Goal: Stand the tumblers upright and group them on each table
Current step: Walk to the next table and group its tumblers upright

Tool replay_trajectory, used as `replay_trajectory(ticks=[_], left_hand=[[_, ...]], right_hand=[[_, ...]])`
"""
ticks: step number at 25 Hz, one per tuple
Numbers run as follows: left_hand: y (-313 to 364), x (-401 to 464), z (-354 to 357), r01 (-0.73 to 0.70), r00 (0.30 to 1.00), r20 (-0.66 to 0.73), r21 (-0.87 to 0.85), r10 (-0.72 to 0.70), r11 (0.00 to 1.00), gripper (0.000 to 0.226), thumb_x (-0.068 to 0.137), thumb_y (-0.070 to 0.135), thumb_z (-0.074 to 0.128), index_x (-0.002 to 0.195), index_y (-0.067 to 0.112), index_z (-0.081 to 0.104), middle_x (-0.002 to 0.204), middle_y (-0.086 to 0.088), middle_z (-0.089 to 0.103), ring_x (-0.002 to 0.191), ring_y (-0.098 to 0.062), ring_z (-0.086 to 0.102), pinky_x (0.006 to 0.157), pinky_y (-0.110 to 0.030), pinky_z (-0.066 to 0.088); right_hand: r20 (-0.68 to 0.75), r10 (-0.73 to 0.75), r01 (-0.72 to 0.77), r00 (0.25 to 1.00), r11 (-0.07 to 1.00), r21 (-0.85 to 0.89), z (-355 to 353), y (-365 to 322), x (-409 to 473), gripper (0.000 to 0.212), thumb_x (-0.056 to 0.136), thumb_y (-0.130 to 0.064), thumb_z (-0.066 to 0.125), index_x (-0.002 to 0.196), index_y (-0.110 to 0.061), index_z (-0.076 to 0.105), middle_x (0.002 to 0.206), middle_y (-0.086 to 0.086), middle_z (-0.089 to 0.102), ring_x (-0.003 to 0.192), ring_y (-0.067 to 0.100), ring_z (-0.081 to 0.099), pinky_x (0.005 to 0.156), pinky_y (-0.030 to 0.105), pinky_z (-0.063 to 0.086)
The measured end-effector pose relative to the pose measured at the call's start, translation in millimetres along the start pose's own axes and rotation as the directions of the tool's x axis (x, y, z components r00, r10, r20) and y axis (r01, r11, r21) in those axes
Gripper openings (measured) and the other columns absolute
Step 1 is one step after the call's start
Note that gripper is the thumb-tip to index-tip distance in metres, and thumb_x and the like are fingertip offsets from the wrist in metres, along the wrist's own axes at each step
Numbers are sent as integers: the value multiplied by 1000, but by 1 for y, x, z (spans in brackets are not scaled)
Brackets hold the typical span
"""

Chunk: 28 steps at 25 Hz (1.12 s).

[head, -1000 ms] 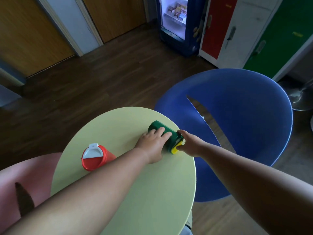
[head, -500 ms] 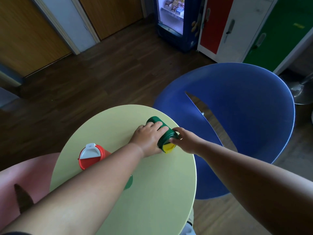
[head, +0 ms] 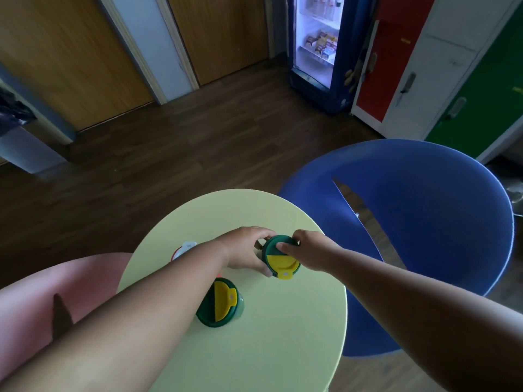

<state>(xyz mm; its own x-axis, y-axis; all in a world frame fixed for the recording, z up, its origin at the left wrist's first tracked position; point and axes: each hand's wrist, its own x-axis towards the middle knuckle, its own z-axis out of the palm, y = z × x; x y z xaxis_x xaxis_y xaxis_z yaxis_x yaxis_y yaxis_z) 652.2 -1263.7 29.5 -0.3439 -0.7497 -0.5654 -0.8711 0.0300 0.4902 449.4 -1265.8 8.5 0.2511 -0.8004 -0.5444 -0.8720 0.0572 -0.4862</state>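
A green tumbler with a yellow lid (head: 280, 260) stands upright near the far right of the round pale-yellow table (head: 268, 349). My left hand (head: 244, 254) wraps its left side and my right hand (head: 307, 254) presses on its top and right side. A second green tumbler with a yellow lid (head: 222, 304) stands upright closer to me, partly under my left forearm. A red tumbler with a white lid (head: 184, 248) is mostly hidden behind that forearm.
A blue shell chair (head: 424, 236) stands right of the table and a pink chair (head: 42, 301) on the left. Dark wood floor lies beyond, with a lit drinks fridge (head: 317, 46) and coloured lockers (head: 424, 66) at the back right.
The green tumbler lay on its side under both hands; now it stands upright with its lid facing up. The view shifted, and the second green tumbler has come into sight.
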Motion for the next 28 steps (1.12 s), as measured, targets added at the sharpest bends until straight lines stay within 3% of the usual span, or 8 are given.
replay_trajectory(ticks=[5, 12, 19, 21, 23, 25, 28], left_hand=[[-13, -10, -6, 7, 998, -58, -24, -9, 1000, 87, 69, 30, 84, 144, 40, 41, 138, 13, 54, 121, -10, 55, 103, -36, 47], [-23, -27, -3, 18, 990, -140, 14, -15, 1000, 79, 82, 37, 71, 151, 40, 32, 148, 12, 46, 131, -13, 47, 108, -36, 41], [-58, -66, -14, 31, 944, -331, 30, -20, 999, 40, 90, 33, 65, 130, 33, 59, 130, 11, 57, 119, -11, 53, 99, -28, 45], [-73, -79, -19, 37, 922, -387, 53, -14, 998, 36, 89, 34, 66, 125, 32, 63, 125, 12, 58, 115, -13, 55, 98, -29, 46], [-88, -88, -22, 29, 898, -441, 95, 16, 995, 35, 87, 34, 67, 122, 31, 65, 122, 11, 59, 116, -16, 55, 99, -31, 46], [-100, -95, -24, 38, 906, -424, 127, 20, 991, 44, 83, 38, 70, 126, 33, 62, 127, 11, 56, 120, -16, 52, 101, -31, 44], [-112, -101, -23, 94, 963, -268, 187, -42, 978, 74, 74, 47, 76, 141, 40, 45, 144, 13, 41, 133, -15, 39, 109, -35, 38]], right_hand=[[-35, 42, -43, 999, 998, -39, 3, -23, 12, 50, 92, -65, 45, 94, -17, 58, 76, 0, 56, 68, 16, 52, 53, 28, 37], [-40, 75, -76, 996, 997, -18, 9, -31, 14, 52, 95, -63, 40, 106, -16, 58, 84, 1, 58, 73, 17, 56, 61, 30, 43], [-25, 119, -119, 993, 993, -16, 6, -31, 18, 50, 95, -61, 40, 100, -15, 61, 89, 6, 66, 84, 24, 65, 66, 30, 47], [-61, 111, -112, 992, 994, -13, 5, -31, 17, 50, 94, -61, 44, 110, -17, 61, 95, 6, 67, 83, 23, 66, 65, 30, 48], [-136, 34, -32, 990, 999, 17, 5, -32, 14, 55, 90, -62, 52, 128, -23, 54, 115, 2, 62, 91, 18, 63, 70, 30, 50], [-150, -146, 140, 978, 989, -46, 5, -33, 10, 74, 81, -63, 64, 143, -29, 41, 138, -2, 48, 116, 18, 52, 89, 34, 50], [-1, -315, 301, 949, 909, -289, 5, -37, 8, 105, 67, -67, 73, 152, -34, 22, 151, -5, 31, 135, 20, 35, 104, 38, 42]])
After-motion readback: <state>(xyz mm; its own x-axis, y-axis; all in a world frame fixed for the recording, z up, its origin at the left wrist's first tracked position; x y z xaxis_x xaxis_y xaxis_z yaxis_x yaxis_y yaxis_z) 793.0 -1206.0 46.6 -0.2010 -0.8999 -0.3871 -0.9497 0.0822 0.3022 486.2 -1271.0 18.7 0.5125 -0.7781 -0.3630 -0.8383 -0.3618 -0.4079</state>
